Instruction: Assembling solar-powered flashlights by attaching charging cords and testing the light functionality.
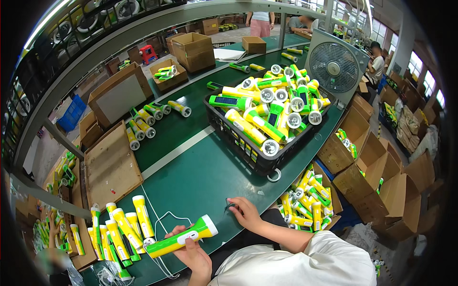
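My left hand (pixel 196 257) is wrapped round a yellow and green flashlight (pixel 164 246), tilted with its white-rimmed head up to the right. A white switch plate on its side faces up. Just right of the flashlight's head, my right hand (pixel 245 213) pinches a thin dark cord (pixel 227 206), apart from the flashlight; its full shape is too small to tell. A white cable (pixel 160 220) loops over the table behind my left hand. Several more flashlights (pixel 140 214) stand close together to the left.
A black crate (pixel 234 148) heaped with flashlights sits on the green table (pixel 191 178), a white ring (pixel 274 175) beside it. Beyond it is a box fan (pixel 333 64). A wooden board (pixel 112 164) lies left. Cartons (pixel 381 190) line the right; a person (pixel 377 66) sits far off.
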### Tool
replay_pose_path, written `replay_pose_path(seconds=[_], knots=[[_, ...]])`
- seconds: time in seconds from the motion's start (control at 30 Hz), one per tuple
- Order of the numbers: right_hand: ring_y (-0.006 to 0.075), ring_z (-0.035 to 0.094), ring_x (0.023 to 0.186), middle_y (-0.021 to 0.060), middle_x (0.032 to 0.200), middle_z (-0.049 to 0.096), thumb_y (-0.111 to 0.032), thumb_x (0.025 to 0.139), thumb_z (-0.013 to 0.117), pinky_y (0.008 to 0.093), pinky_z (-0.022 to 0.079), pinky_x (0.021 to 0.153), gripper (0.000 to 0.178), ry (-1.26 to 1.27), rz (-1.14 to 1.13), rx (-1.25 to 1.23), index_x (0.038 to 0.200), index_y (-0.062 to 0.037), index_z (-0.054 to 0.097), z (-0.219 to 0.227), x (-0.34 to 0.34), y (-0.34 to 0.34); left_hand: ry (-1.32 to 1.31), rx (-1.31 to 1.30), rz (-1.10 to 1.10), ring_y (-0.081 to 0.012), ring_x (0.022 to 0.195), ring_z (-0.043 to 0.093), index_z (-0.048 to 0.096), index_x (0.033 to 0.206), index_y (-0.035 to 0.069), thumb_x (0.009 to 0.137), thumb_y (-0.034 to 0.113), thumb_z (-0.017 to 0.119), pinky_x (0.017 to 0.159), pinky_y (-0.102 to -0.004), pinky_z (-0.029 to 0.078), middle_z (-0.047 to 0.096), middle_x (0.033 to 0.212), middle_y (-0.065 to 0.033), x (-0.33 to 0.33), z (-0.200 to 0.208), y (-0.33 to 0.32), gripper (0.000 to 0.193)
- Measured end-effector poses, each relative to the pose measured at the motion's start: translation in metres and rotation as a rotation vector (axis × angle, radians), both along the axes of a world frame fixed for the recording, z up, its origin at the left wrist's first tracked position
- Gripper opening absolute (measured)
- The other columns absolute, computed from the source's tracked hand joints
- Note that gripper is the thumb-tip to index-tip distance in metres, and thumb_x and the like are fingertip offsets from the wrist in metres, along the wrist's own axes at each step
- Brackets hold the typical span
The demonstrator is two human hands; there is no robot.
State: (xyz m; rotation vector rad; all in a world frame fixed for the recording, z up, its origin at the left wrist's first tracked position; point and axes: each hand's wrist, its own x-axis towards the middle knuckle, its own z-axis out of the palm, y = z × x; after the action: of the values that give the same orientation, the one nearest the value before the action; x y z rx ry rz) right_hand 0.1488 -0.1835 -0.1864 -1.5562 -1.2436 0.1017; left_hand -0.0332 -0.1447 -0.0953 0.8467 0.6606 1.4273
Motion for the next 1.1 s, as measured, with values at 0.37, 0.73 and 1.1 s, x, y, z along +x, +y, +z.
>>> replay_pose_path(seconds=[0.37,0.73,1.1], knots=[[0.0216,0.059,0.085,0.0141,0.119,0.052,-0.015,0.076,0.074,0.0293,0.05,0.066,0.055,0.231,0.35,0.061,0.124,-0.0112,0.048,0.03,-0.006,-0.007,-0.011,0.12,-0.134,-0.0284,0.114,0.05,0.034,0.113,0.012,0.077,0.009,0.072,0.094,-0.0465,0.046,0.044,0.117,-0.0121,0.005,-0.002,0.005,0.052],[0.0328,0.059,0.091,0.0252,0.119,0.051,-0.026,0.072,0.075,0.0354,0.054,0.075,0.037,-0.159,0.579,0.268,0.09,-0.0037,0.052,0.153,0.005,0.003,0.35,0.744,-0.236,-0.0374,0.108,0.054,0.032,0.109,0.016,0.065,0.008,0.083,0.091,-0.0469,0.051,0.042,0.111,-0.0154,-0.006,0.031,0.005,0.068],[0.031,0.06,0.08,0.026,0.116,0.052,-0.029,0.072,0.074,0.035,0.053,0.069,0.037,-0.143,0.588,0.302,0.086,-0.0033,0.05,0.16,0.003,-0.013,0.314,0.858,-0.282,-0.0388,0.105,0.053,0.032,0.107,0.019,0.065,0.012,0.084,0.081,-0.042,0.058,0.042,0.11,-0.013,-0.011,0.036,-0.003,0.067]])
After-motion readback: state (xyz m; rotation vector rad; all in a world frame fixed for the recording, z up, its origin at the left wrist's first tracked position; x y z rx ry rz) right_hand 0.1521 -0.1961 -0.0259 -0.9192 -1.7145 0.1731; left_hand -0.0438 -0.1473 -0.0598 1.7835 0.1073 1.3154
